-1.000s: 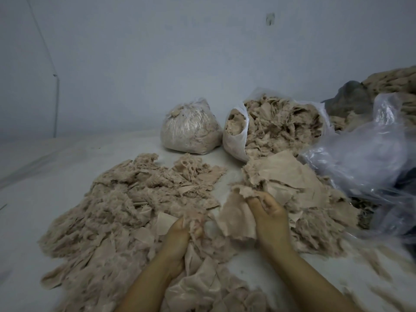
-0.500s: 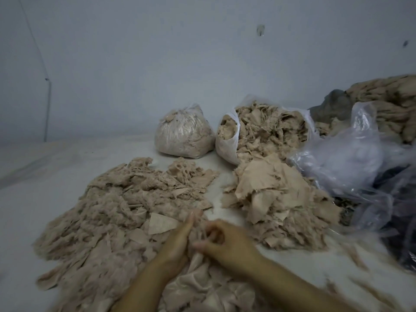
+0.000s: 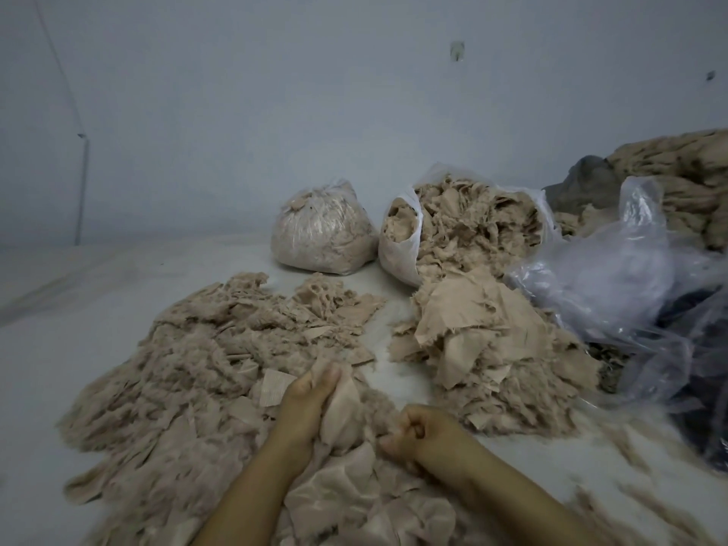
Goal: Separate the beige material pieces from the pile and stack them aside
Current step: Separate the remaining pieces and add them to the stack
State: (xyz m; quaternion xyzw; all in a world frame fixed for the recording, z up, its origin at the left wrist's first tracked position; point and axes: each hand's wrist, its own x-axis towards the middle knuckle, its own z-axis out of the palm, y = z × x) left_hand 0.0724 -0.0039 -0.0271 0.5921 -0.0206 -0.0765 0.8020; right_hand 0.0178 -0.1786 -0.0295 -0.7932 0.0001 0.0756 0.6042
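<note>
Head view: both forearms are running off the bottom edge. Left hand (image 3: 311,400) is gripping one beige piece (image 3: 342,411) over the pile (image 3: 205,372) at 9 o'clock; right hand (image 3: 421,431) is curling, fingertips pinching scraps. Sorted stack (image 3: 492,348) is lying at 2 o'clock. Two filled bags (image 3: 323,234) are standing at 12 o'clock; clear plastic (image 3: 614,277) is blurring.

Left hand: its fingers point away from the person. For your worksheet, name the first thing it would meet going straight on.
The left hand grips a beige piece. Straight ahead lies the far part of the big pile, probably its first contact; depth is unclear.
</note>
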